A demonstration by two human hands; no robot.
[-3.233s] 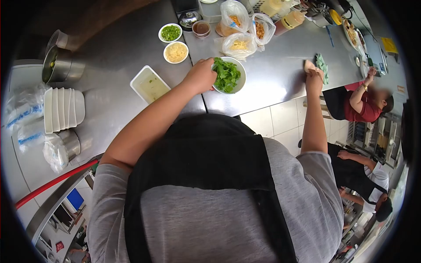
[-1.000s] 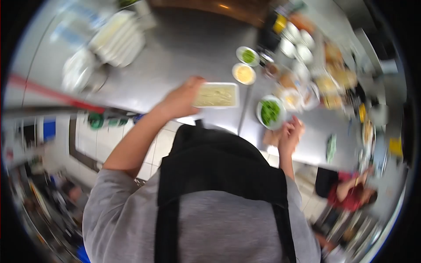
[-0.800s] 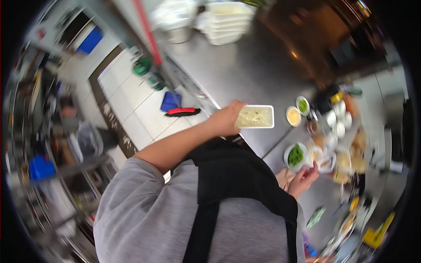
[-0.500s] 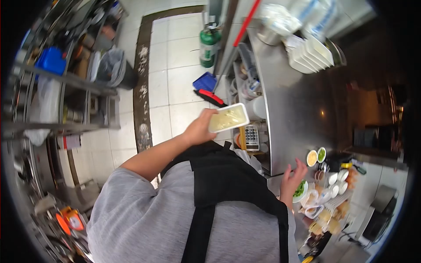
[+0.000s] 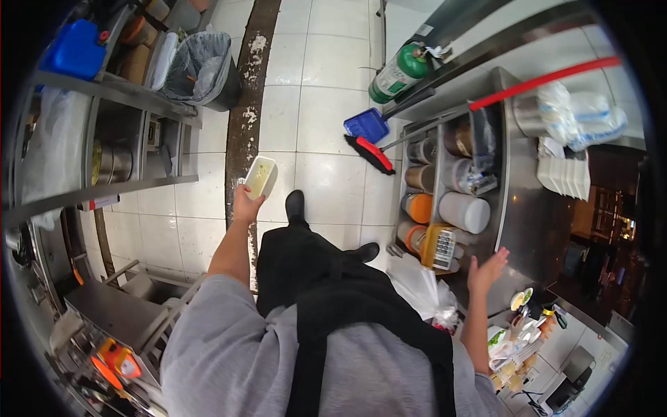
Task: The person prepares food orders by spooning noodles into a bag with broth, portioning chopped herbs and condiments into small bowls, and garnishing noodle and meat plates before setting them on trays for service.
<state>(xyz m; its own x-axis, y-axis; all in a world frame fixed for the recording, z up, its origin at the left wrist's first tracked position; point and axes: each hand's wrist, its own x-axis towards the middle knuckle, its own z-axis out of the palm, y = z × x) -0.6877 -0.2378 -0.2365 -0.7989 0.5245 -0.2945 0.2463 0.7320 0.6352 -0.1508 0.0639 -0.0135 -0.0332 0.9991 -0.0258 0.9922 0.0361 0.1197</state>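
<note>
Reference landmark: the steel worktable (image 5: 517, 240). All sides are as the person sees them.

The white tray (image 5: 270, 179) is well to the left of the worktable, raised over the tiled floor (image 5: 326, 184). It contains pale yellowish matter with a few green bits. The left hand (image 5: 248, 204) grips the near end of the tray; its fingers are closed around that end, with the thumb on the right side.

The right hand (image 5: 487, 272) is at the left edge of the worktable, toward its near end. Its fingers are wide and extended, with the thumb spread apart. Contact with the worktable cannot be confirmed.

On the far end of the worktable is a stack of white containers (image 5: 564, 174); on the near end is a bowl of green leaves (image 5: 495, 338). Beneath the worktable, shelves carry a white tub (image 5: 464, 213) and a calculator (image 5: 443, 250). On the floor to the left of the worktable, toward its far end, a broom head (image 5: 370, 154) lies just beside a blue dustpan (image 5: 366, 126).
</note>
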